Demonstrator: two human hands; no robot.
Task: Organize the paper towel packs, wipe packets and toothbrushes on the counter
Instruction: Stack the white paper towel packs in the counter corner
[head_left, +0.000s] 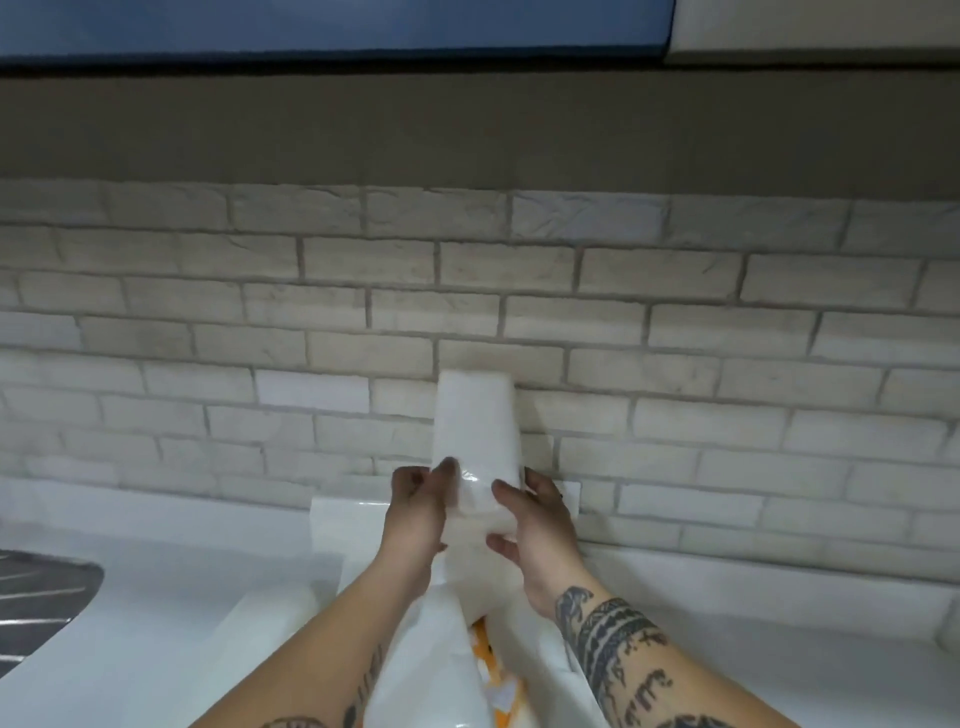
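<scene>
A tall white paper towel pack (477, 426) in clear wrap stands upright at the brick wall. My left hand (415, 512) grips its lower left side and my right hand (535, 525) grips its lower right side. Another white pack (348, 519) lies on the counter behind my left hand. More white packs (441, 670) lie between my forearms, over something orange and white (485, 654) that I cannot name. No toothbrushes are in view.
The white counter (727, 613) runs along a pale brick backsplash (675, 364). A dark grey sink or mat (36, 603) sits at the far left edge. Cabinets hang overhead.
</scene>
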